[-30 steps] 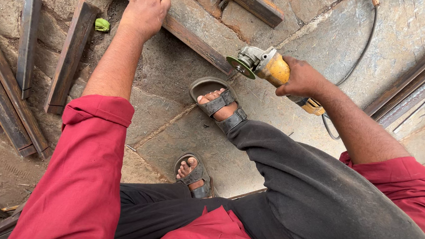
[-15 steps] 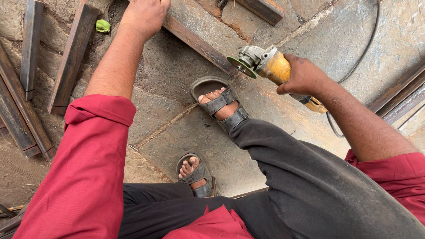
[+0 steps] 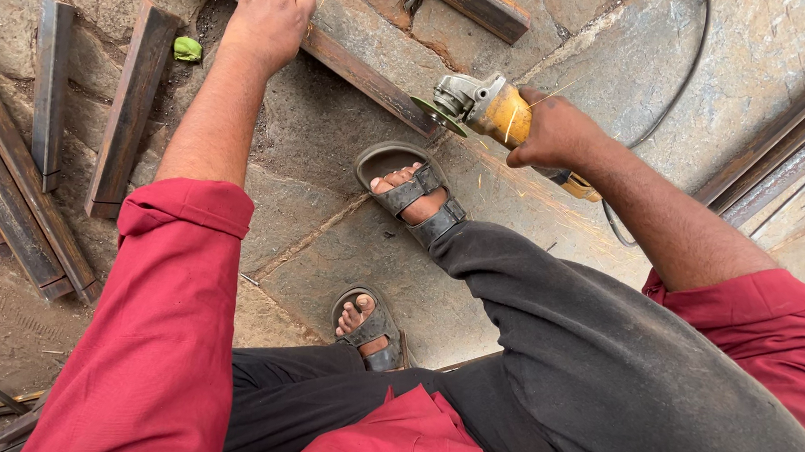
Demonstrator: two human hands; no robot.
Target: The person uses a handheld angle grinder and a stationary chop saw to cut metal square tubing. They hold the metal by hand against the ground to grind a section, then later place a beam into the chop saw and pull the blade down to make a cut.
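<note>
Several rusty steel bars lie on the stone floor (image 3: 332,155). One long bar (image 3: 357,67) runs diagonally, with two short bars (image 3: 127,108) well left of it. On it the left hand (image 3: 271,14) presses flat, fingers spread. At its lower end sits the yellow angle grinder (image 3: 486,109), right hand (image 3: 555,133) wrapped tightly around its body, disc seemingly touching steel, sparks flying.

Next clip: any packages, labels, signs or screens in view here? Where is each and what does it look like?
None can be made out: no package, sign or screen shows.
Any label on the yellow grinder, held by the right hand, is hidden or too small to tell.
The left hand rests on a bare rusty steel bar.
</note>
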